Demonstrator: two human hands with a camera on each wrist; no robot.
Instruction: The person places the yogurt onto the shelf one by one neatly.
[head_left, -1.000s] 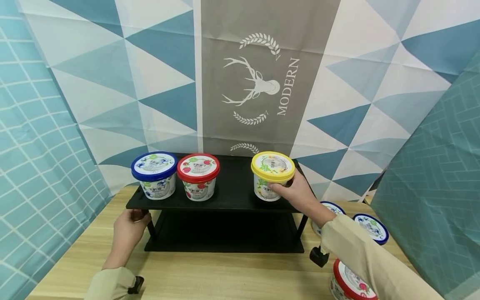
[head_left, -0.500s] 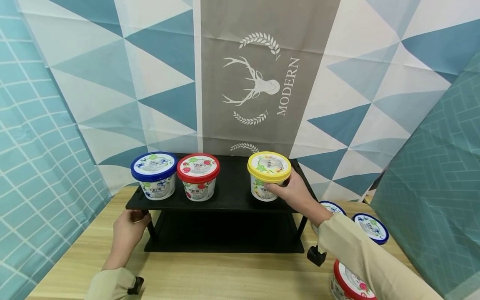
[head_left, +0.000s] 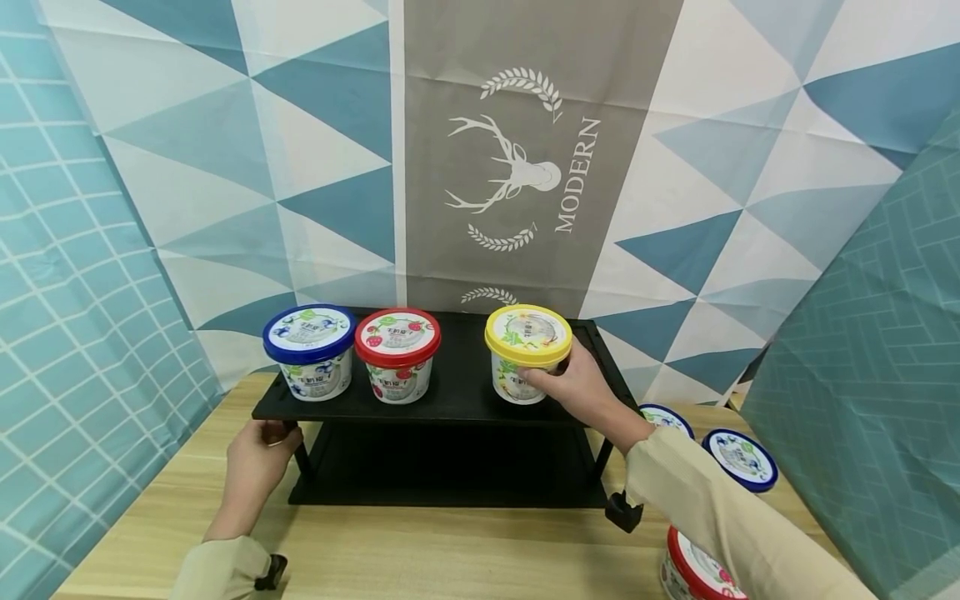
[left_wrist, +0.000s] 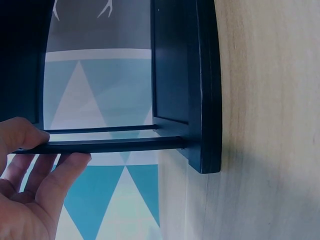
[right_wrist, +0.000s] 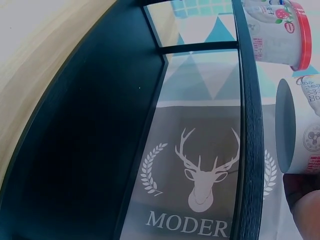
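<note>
My right hand (head_left: pixel 585 390) grips a yellow-lidded tub (head_left: pixel 528 333) from its right side, above the right half of a black two-tier shelf (head_left: pixel 465 367). The tub's round base shows in the right wrist view, a little off the shelf's edge. On the upper tier's left stand a blue-lidded tub (head_left: pixel 310 350) and a red-lidded tub (head_left: pixel 398 350), side by side. My left hand (head_left: pixel 257 467) is under the upper tier's left corner. In the left wrist view, its thumb and fingers pinch the shelf's thin black post (left_wrist: pixel 120 145).
Right of the shelf, on the wooden table (head_left: pixel 375 550), stand two more blue-lidded tubs, one (head_left: pixel 741 460) nearer the right curtain. Another red-lidded tub (head_left: pixel 682 571) stands at front right, partly behind the right sleeve. A patterned cloth (head_left: pixel 330 125) hangs behind the shelf.
My right hand has carried the yellow-lidded tub a short way left along the upper tier, toward the red-lidded tub. The left hand has stayed on the post.
</note>
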